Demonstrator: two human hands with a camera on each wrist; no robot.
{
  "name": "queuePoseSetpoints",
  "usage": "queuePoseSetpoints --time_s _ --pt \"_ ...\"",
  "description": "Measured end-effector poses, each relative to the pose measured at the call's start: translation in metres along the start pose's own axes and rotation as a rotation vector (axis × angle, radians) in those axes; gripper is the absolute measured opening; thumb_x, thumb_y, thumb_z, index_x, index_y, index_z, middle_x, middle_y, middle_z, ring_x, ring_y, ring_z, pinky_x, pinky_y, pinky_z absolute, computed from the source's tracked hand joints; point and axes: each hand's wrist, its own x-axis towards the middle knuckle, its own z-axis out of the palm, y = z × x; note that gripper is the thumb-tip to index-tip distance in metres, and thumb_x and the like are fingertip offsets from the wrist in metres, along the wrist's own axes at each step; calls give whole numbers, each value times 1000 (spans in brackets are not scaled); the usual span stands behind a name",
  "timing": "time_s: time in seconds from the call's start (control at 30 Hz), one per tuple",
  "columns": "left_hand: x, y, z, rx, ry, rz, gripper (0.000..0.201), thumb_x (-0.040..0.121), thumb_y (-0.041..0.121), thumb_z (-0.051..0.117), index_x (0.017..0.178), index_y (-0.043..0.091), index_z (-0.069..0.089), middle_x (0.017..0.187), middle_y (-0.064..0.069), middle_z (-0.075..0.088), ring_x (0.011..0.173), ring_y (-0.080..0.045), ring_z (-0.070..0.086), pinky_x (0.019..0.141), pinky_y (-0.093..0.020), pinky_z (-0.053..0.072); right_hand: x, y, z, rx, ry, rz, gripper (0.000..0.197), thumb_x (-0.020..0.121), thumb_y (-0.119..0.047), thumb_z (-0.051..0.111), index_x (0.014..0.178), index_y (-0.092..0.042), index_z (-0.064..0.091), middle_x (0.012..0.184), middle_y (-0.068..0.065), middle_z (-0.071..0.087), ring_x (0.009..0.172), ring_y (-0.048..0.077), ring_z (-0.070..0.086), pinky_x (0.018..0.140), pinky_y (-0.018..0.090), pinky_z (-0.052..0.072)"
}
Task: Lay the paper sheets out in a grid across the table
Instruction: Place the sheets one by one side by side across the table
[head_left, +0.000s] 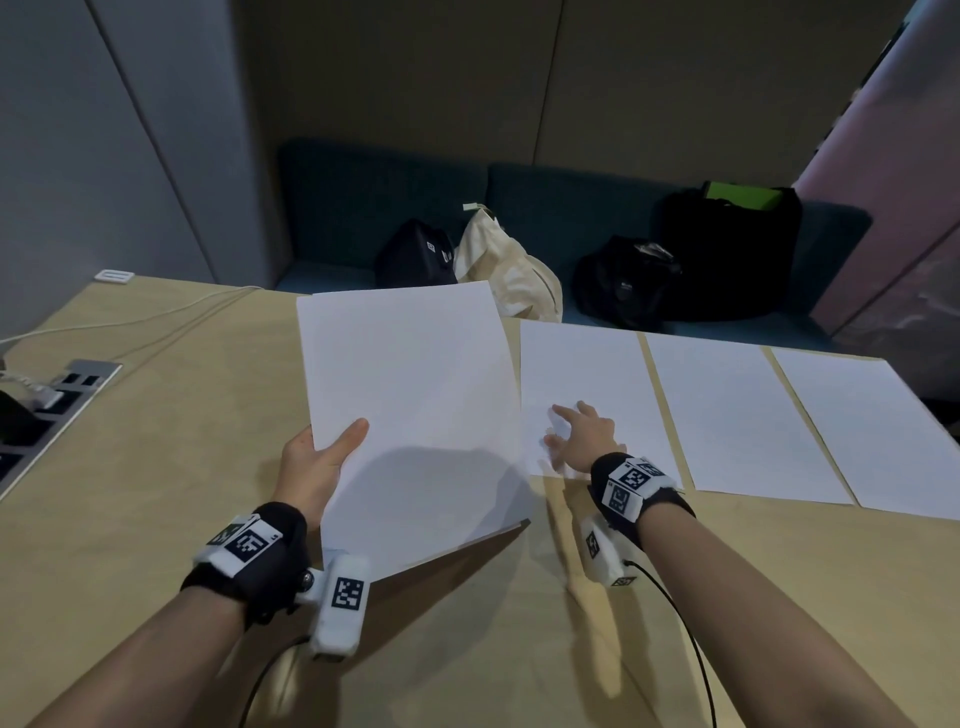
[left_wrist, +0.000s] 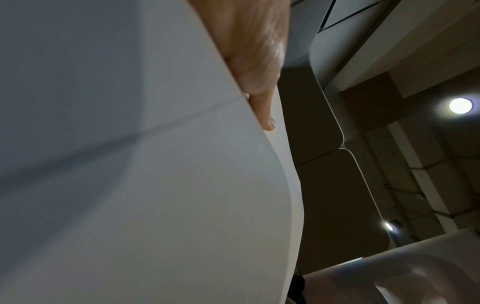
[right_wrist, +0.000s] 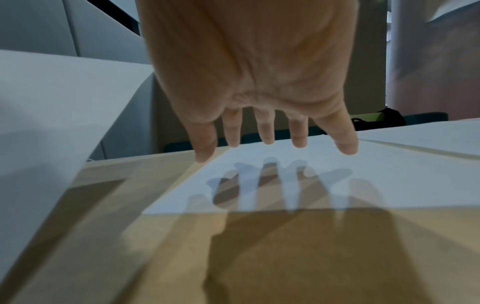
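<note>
My left hand (head_left: 322, 457) grips a stack of white paper sheets (head_left: 415, 410) by its left edge, thumb on top, lifted and tilted above the wooden table (head_left: 182, 415). In the left wrist view the stack (left_wrist: 155, 185) fills the frame with the thumb (left_wrist: 262, 102) along its edge. Three single sheets lie side by side along the far right of the table: the nearest sheet (head_left: 587, 384), a middle sheet (head_left: 737, 415) and a right sheet (head_left: 872, 426). My right hand (head_left: 582, 431) hovers with spread, straight fingers (right_wrist: 298, 133) just over the near left corner of the nearest sheet (right_wrist: 311, 185).
A power socket panel (head_left: 47, 410) with plugs and a white cable (head_left: 130, 322) sits at the table's left edge. Beyond the far edge a teal bench (head_left: 519, 218) holds black bags (head_left: 727, 249) and a cream cloth bag (head_left: 509, 265). Bare tabletop lies in front of my arms.
</note>
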Motion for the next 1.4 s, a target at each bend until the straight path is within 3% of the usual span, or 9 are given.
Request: queuePoseSetpoints --time_s 0.1,0.2,0.3,0.4,0.47,0.7,0.9,1.13,1.4 --pt "-1 1 0 -7 3 8 29 88 14 61 115 4 59 103 -7 65 94 -24 61 70 -24 46 -2 -9 -9 161 126 -71 38 96 -28 45 130 -13 52 145 9 41 132 31 36 108 46 33" --pt "0 3 0 -15 2 8 31 88 14 61 117 4 59 107 -8 64 97 -24 61 80 -30 45 -8 -23 -18 434 91 -199 33 93 -30 53 106 -2 66 108 13 66 102 28 59 87 36 46" --pt "1 5 -2 -25 -5 8 26 88 15 61 113 7 59 102 -4 66 93 -23 61 74 -28 47 -19 -38 -20 644 -33 -264 22 81 -24 71 91 -6 63 80 3 62 73 18 59 67 23 50" --pt "0 7 -3 -38 2 25 22 88 14 61 109 9 58 93 1 65 88 -21 61 68 -24 46 -18 -46 -16 712 107 -214 18 71 -9 79 72 -11 60 66 2 58 59 14 54 58 20 48" --pt "0 7 -4 -28 18 36 23 87 15 63 109 9 59 98 -4 65 91 -22 61 78 -28 47 -16 -48 -14 772 202 -178 21 69 -6 79 65 -14 60 63 4 59 55 15 52 57 22 49" --pt "2 8 -16 -8 46 57 23 87 18 63 109 11 59 106 -7 64 97 -23 61 87 -30 44 -5 -54 -13 867 323 -142 2 84 -7 65 85 -6 64 68 0 58 69 18 56 62 20 47" --pt "9 12 -51 -50 148 54 31 87 19 64 116 10 60 113 -6 64 102 -23 60 92 -33 44 13 -62 -17 820 488 -41 18 92 -6 50 101 3 62 92 11 59 81 21 54 61 21 42" --pt "15 14 -91 -58 263 42 37 86 21 64 120 7 58 113 -6 62 107 -24 58 101 -39 43 35 -78 -8 501 380 85 27 94 0 41 108 13 59 115 29 62 109 40 58 88 38 47" --pt "14 19 -121 -139 319 30 41 89 19 60 127 3 54 116 -10 61 104 -25 58 91 -34 44 44 -91 14 397 370 129 29 92 3 33 119 6 41 119 30 55 108 42 56 85 43 44"
